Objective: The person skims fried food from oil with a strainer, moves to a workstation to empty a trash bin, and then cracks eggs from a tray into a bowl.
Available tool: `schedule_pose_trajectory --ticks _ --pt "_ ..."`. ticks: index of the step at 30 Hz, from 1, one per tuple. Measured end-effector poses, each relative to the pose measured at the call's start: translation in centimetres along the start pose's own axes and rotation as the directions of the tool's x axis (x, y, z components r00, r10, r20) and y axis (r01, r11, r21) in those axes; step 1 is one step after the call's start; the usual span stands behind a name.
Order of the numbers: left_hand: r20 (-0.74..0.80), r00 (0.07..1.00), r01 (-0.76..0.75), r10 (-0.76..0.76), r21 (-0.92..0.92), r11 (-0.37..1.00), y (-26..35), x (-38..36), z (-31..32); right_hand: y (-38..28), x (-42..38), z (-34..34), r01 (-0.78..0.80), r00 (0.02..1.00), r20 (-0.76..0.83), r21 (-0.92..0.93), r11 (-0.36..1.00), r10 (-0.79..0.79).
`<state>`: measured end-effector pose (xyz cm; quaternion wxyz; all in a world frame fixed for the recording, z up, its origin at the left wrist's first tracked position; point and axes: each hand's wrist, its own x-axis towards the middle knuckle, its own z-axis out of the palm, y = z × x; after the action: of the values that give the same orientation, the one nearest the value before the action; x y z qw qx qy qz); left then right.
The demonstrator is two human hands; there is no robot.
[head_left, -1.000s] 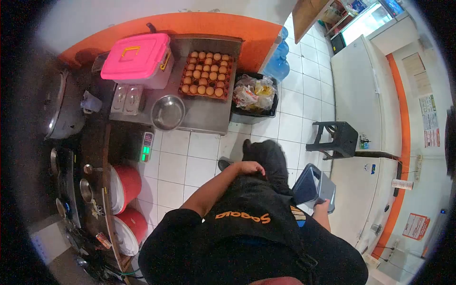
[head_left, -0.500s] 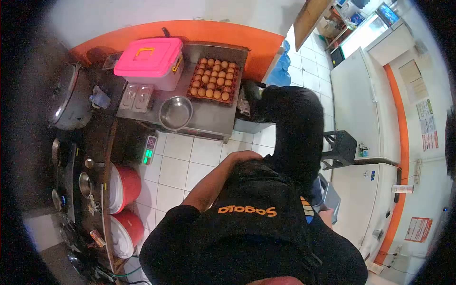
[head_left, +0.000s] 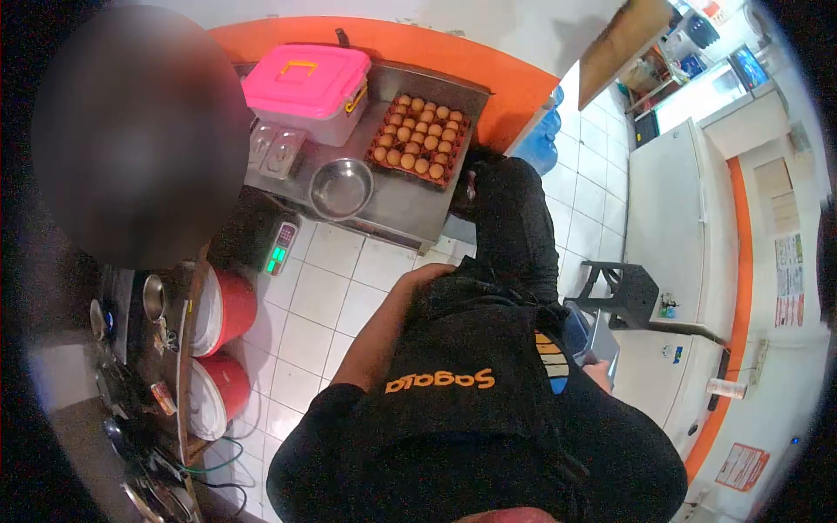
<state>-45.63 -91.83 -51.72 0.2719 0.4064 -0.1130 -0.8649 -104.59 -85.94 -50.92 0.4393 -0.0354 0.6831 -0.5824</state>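
My left hand (head_left: 433,273) rests at the front of my black apron (head_left: 453,340), its fingers hidden by the dark cloth. At my right side, my right hand (head_left: 598,375) grips a grey-blue flat-sided object (head_left: 602,342), partly covered by my body. Ahead on a metal table (head_left: 397,209) stand an egg tray (head_left: 420,139), an empty-looking metal bowl (head_left: 342,188) and a clear box with a pink lid (head_left: 307,80). Neither hand touches these.
Two red tubs (head_left: 234,309) sit under the left counter, near a scale with green displays (head_left: 281,248) by the table. A black stool (head_left: 623,292) and white freezers (head_left: 667,218) stand at the right. A blurred dark oval covers the upper left.
The view has shifted, so the table and eggs appear farther right. My leg has changed position ahead of me. My right hand still has the grey-blue object.
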Motion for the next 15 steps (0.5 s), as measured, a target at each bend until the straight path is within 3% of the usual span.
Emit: schedule_pose_trajectory --ticks 4,6,10,12,13,15 --pt "-0.068 0.995 0.068 -0.067 0.012 0.998 2.3 -2.2 1.3 -1.1 2.5 5.1 -0.010 0.999 0.047 -0.001 1.000 0.010" --pt "-0.035 0.987 -0.147 0.157 0.203 0.968 1.7 0.1 -0.5 -1.5 3.6 6.9 0.002 0.997 0.073 -0.017 1.000 -0.001" --pt "0.016 0.997 -0.074 0.073 0.034 0.997 2.3 0.0 -0.1 -1.7 6.1 9.6 0.159 0.973 0.189 -0.136 0.978 -0.132" --pt "-0.040 0.999 -0.011 0.010 -0.038 0.999 3.4 -1.1 1.4 -3.7 5.1 13.3 -0.206 0.973 -0.090 0.066 0.976 0.211" --pt "-0.040 0.999 -0.002 0.000 -0.050 0.999 4.0 -2.0 2.1 -3.7 6.1 13.5 -0.209 0.972 -0.101 0.054 0.976 0.214" --pt "-0.121 0.991 0.027 -0.052 -0.205 0.978 5.0 -3.0 3.0 -3.3 9.2 13.3 -0.050 0.965 0.260 0.046 0.998 0.036"
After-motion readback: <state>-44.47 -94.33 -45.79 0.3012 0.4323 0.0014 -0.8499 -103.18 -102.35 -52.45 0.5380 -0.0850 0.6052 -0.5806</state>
